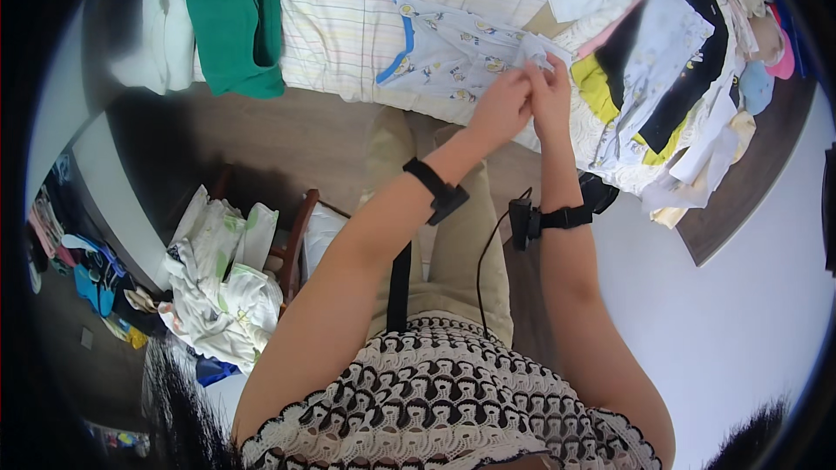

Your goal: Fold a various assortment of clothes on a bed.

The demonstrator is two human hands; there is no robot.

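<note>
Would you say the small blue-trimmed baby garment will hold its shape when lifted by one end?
Probably not: the baby garment lies wrinkled on the striped sheet, so it looks floppy. It seems thin and light. Both hands pinch its edge, suggesting it bunches easily.

A small printed garment [453, 52] lies on the bed [348, 26], with both hands at its right end — the left hand [501, 109] just left of the right hand [550, 96], touching. A folded top [235, 22] lies far left on the bed; a heap of clothes [670, 78] lies right. Below left, more laundry [218, 278] sits on a chair [296, 239].
</note>
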